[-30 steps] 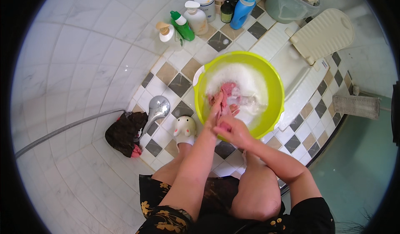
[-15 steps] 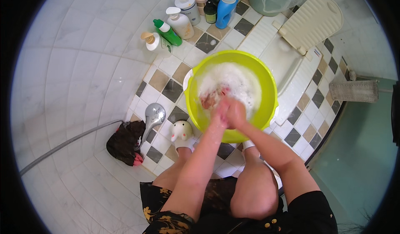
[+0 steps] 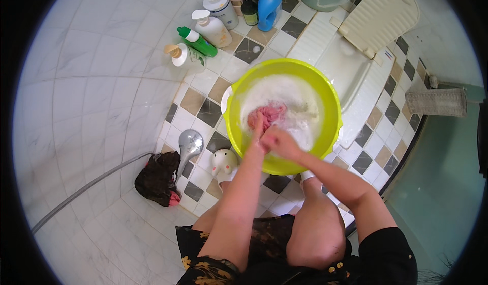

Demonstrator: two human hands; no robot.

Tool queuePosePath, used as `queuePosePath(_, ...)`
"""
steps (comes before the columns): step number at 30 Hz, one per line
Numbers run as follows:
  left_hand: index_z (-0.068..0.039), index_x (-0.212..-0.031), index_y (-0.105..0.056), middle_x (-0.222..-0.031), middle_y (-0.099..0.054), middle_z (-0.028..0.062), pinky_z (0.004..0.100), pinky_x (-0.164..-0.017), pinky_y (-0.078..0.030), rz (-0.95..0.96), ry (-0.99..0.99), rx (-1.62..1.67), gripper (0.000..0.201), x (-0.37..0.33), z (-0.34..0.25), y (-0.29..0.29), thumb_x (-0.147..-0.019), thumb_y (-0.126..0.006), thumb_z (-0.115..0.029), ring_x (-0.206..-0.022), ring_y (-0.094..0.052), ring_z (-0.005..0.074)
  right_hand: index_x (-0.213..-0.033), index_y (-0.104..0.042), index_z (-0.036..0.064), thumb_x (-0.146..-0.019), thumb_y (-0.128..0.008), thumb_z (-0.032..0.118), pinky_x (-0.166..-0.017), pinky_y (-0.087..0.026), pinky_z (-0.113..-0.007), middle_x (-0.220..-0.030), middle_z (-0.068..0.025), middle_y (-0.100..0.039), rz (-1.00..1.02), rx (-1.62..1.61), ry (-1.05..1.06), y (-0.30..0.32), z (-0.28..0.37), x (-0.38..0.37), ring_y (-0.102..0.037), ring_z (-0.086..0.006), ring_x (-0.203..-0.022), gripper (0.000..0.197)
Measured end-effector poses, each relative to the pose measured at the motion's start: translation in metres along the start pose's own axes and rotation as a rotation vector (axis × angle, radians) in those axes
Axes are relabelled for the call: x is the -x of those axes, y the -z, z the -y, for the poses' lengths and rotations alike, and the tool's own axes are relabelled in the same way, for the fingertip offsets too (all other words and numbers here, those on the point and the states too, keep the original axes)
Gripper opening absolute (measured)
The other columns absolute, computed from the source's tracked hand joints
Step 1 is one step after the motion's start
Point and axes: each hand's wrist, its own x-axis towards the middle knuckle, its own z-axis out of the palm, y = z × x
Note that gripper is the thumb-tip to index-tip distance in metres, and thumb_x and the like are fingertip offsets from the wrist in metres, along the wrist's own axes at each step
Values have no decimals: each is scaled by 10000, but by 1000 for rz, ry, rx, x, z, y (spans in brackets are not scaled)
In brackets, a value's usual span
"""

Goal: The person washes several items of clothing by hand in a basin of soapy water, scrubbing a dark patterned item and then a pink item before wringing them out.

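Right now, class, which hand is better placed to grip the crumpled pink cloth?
Probably the left hand: it appears to touch the cloth, while the right hand sits farther back.

Tile flr (image 3: 209, 112) bears ylw basin (image 3: 331, 117), btls (image 3: 212, 30), shwr hd (image 3: 191, 141) & dk cloth (image 3: 156, 179).

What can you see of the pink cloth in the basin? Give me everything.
The pink cloth looks wet, crumpled into loose folds, its full outline hidden. It lies left of centre in the lime basin, among white suds. The left hand touches its near side; whether the right hand, beside the left, grips any is unclear.
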Motion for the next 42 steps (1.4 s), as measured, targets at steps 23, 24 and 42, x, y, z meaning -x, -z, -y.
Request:
queuePosePath(23, -129, -1307, -455, -1294, -515, 87, 455, -976, -417, -247, -83, -38, 568, -23, 59, -8, -909, -466, -534, -1152, -521, 259, -904, -654, 61, -869, -570, 332, -762, -491, -450, -891, -188, -646, -386, 564, -442, 82, -85, -21, -610, -367, -882, 285)
queuePosePath(24, -146, -1320, -445, -1309, -504, 86, 463, -979, -411, -249, 34, -23, 619, -19, 56, -3, -889, -452, -590, -1157, -516, 261, -928, -648, 57, -866, -581, 327, -770, -494, -448, -902, -184, -648, -536, 596, -546, 80, -93, -18, -610, -367, -897, 284)
queuePosePath(42, -81, -1303, -448, -1229, -538, 77, 368, -889, -468, 76, -164, -136, 645, -16, 51, -36, -909, -399, -590, -1102, -531, 247, -737, -664, 106, -740, -596, 168, -656, -505, -431, -777, -136, -654, -263, 344, -27, 21, 64, 0, -622, -362, -730, 92)
